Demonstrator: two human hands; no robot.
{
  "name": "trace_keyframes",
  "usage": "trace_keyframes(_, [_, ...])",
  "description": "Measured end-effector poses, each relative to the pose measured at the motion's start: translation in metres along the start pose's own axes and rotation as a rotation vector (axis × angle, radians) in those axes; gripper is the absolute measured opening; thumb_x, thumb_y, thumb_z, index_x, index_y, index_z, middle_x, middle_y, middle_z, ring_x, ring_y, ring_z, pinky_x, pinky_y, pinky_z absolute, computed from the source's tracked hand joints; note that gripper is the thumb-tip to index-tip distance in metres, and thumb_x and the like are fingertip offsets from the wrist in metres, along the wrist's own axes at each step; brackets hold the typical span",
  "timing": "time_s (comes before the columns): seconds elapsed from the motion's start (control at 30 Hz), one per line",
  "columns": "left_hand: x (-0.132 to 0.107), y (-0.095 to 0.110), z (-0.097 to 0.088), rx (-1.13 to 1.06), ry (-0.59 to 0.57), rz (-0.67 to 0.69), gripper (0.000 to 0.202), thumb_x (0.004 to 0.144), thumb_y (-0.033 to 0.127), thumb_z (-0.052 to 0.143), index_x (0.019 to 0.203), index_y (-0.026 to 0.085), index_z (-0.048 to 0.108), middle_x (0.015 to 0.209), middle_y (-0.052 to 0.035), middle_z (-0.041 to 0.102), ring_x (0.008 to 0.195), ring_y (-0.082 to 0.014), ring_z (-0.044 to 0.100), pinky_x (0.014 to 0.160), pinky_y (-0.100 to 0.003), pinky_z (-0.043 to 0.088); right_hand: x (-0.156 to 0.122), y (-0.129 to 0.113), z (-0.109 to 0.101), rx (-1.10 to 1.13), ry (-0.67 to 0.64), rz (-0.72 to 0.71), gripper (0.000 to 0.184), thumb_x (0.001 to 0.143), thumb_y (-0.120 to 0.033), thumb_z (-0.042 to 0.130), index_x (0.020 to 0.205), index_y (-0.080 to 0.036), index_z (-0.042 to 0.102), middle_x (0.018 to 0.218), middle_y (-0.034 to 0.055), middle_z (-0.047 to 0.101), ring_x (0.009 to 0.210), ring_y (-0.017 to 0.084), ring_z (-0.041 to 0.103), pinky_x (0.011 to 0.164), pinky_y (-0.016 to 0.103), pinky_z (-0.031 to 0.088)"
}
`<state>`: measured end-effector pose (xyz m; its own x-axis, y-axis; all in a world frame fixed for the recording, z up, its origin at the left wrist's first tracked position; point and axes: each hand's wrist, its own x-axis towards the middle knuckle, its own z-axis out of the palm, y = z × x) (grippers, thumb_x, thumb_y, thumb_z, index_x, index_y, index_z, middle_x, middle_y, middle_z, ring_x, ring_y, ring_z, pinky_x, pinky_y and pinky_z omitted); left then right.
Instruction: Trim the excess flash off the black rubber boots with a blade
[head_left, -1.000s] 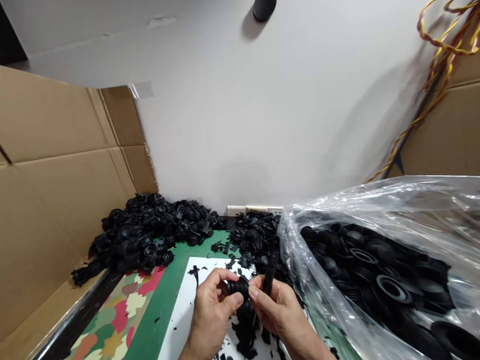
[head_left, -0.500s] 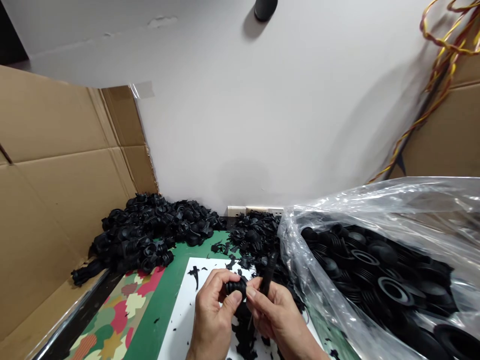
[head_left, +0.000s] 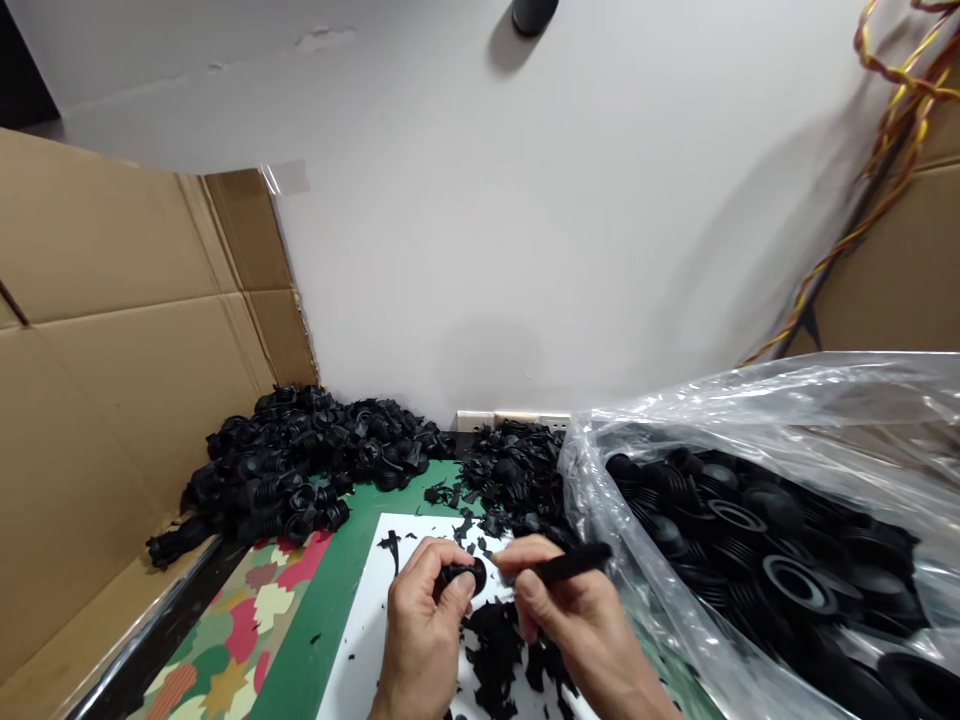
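My left hand (head_left: 427, 620) pinches a small ribbed black rubber bellows (head_left: 472, 574) between thumb and fingers, its round end turned to the right. Just right of it, apart from the bellows, my right hand (head_left: 566, 610) is closed around a black-handled tool (head_left: 574, 563). That handle points up and to the right; the tool's working end is too hard to make out. Beneath both hands lies a white sheet (head_left: 360, 610) with black rubber scraps (head_left: 495, 650) strewn over it.
Black rubber pieces (head_left: 300, 460) are heaped at the left back by a cardboard panel (head_left: 135, 370). A scrap pile (head_left: 517, 470) sits against the wall under a socket strip (head_left: 517, 418). On the right, a clear plastic bag (head_left: 600, 500) holds many black bellows (head_left: 750, 540).
My right hand has drawn away to the right from the bellows, and the tool's handle has swung from nearly upright to lying rightward. The bellows has turned in my left hand.
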<state>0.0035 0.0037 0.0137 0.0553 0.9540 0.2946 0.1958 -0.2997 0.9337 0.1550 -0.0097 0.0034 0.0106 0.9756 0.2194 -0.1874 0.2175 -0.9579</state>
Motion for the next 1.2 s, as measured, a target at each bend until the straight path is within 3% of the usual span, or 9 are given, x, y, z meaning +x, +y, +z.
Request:
trace_keyframes(0.1, [-0.001, -0.002, -0.001, 0.035, 0.003, 0.023, 0.007, 0.077, 0.017, 0.054, 0.076, 0.020, 0.061, 0.075, 0.0001, 0.056, 0.066, -0.0161, 0.050, 0.060, -0.026, 0.041, 0.000, 0.000, -0.010, -0.099, 0.063, -0.154, 0.030, 0.081, -0.044, 0.060, 0.098, -0.021, 0.071, 0.084, 0.0047, 0.060, 0.061, 0.014, 0.056, 0.058, 0.028, 0.046])
trace_keyframes(0.2, [-0.002, -0.001, -0.001, 0.061, -0.005, 0.046, 0.009, 0.079, 0.017, 0.052, 0.077, 0.021, 0.060, 0.077, -0.0008, 0.056, 0.068, -0.0170, 0.051, 0.061, -0.026, 0.041, -0.002, 0.004, -0.011, -0.127, 0.140, -0.108, 0.028, 0.078, -0.043, 0.065, 0.095, -0.022, 0.071, 0.075, 0.0035, 0.063, 0.067, 0.018, 0.060, 0.064, 0.030, 0.049])
trace_keyframes(0.3, [-0.002, 0.002, 0.000, 0.085, -0.008, 0.083, 0.009, 0.079, 0.017, 0.052, 0.075, 0.021, 0.060, 0.076, -0.0013, 0.057, 0.069, -0.0182, 0.053, 0.062, -0.027, 0.042, -0.004, 0.007, -0.006, -0.104, 0.159, -0.064, 0.025, 0.074, -0.044, 0.068, 0.084, -0.021, 0.071, 0.085, 0.0050, 0.065, 0.068, 0.018, 0.062, 0.066, 0.031, 0.051])
trace_keyframes(0.57, [-0.004, 0.006, 0.001, 0.132, -0.014, 0.120, 0.011, 0.080, 0.016, 0.052, 0.075, 0.021, 0.061, 0.076, -0.0018, 0.059, 0.073, -0.0198, 0.056, 0.066, -0.028, 0.043, -0.004, -0.003, 0.007, -0.056, 0.216, -0.063, 0.023, 0.070, -0.042, 0.072, 0.073, -0.019, 0.069, 0.069, 0.0031, 0.064, 0.056, 0.017, 0.060, 0.056, 0.029, 0.050])
trace_keyframes(0.77, [-0.005, 0.004, 0.001, 0.175, -0.052, 0.129, 0.013, 0.081, 0.014, 0.050, 0.077, 0.021, 0.059, 0.078, -0.0016, 0.057, 0.075, -0.0193, 0.056, 0.068, -0.028, 0.043, -0.004, -0.007, 0.009, -0.025, 0.207, -0.111, 0.022, 0.069, -0.042, 0.074, 0.070, -0.020, 0.070, 0.071, 0.0036, 0.064, 0.056, 0.017, 0.060, 0.054, 0.028, 0.049])
trace_keyframes(1.0, [-0.005, 0.004, 0.001, 0.175, -0.056, 0.150, 0.013, 0.080, 0.013, 0.050, 0.076, 0.021, 0.060, 0.078, -0.0022, 0.058, 0.075, -0.0193, 0.056, 0.068, -0.028, 0.043, -0.003, -0.006, 0.007, -0.034, 0.125, -0.060, 0.023, 0.071, -0.042, 0.072, 0.071, -0.019, 0.068, 0.063, 0.0021, 0.063, 0.054, 0.017, 0.060, 0.053, 0.028, 0.049])
trace_keyframes(1.2, [-0.006, 0.006, 0.004, 0.122, -0.082, 0.100, 0.013, 0.078, 0.016, 0.053, 0.070, 0.020, 0.061, 0.072, -0.0021, 0.059, 0.068, -0.0189, 0.055, 0.063, -0.027, 0.043, -0.003, -0.008, 0.004, -0.451, 0.216, -0.474, 0.017, 0.083, -0.028, 0.058, 0.071, -0.022, 0.068, 0.068, 0.0068, 0.065, 0.061, 0.019, 0.059, 0.055, 0.029, 0.046])
